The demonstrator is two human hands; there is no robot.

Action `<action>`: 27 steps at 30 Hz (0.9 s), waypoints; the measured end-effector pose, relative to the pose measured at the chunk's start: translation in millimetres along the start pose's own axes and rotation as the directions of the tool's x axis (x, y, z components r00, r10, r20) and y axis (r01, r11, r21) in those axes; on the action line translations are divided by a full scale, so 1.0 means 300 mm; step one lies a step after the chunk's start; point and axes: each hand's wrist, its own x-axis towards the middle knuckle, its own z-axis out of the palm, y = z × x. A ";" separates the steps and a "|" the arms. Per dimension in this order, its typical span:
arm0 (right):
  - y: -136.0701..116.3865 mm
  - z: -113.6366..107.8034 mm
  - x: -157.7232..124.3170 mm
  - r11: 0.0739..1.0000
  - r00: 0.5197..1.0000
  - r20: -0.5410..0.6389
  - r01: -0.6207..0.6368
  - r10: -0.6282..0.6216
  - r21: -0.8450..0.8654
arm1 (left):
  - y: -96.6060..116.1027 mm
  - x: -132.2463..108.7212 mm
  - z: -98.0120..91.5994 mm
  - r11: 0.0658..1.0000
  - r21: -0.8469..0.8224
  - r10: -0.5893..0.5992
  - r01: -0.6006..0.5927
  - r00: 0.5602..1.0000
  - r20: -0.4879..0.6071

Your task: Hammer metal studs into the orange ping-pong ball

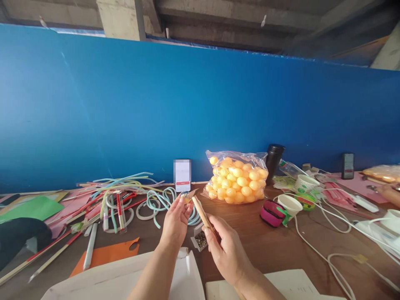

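Observation:
My left hand (175, 221) is raised over the brown table (268, 250), its fingertips pinched on a small shiny piece (185, 196) that I cannot make out. My right hand (225, 250) grips a thin wooden stick (201, 212), whose upper tip touches that small piece. Just below the hands lies a small open box of tiny dark bits (200, 239). White paper sheets (125, 279) lie under my forearms.
A clear bag of orange balls (236, 179) leans on the blue wall. Coloured tubes and sticks (125, 196) lie at left with a white pen (90, 250) and orange paper (108, 254). A pink case (272, 213), paper cups (290, 204), a black flask (274, 160), white cables and another person's hand (389, 192) are at right.

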 end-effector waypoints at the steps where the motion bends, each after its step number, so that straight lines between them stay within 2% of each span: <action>1: -0.001 0.000 0.000 1.000 1.000 -0.007 0.004 -0.004 -0.005 | 0.000 0.000 0.000 1.000 -0.001 0.002 -0.002 1.000 0.002; 10: 0.002 -0.002 0.002 0.999 0.999 0.001 -0.033 0.033 -0.008 | 0.001 -0.003 0.003 1.000 -0.002 0.002 -0.002 1.000 0.003; 21: -0.004 -0.001 0.003 1.000 0.998 -0.056 0.009 -0.010 -0.018 | 0.002 -0.006 0.003 1.000 0.005 0.006 -0.006 0.999 0.040; 27: 0.003 -0.008 0.002 0.999 0.995 -0.089 0.042 -0.042 0.005 | 0.006 -0.008 0.001 1.000 -0.004 0.013 -0.012 0.994 0.112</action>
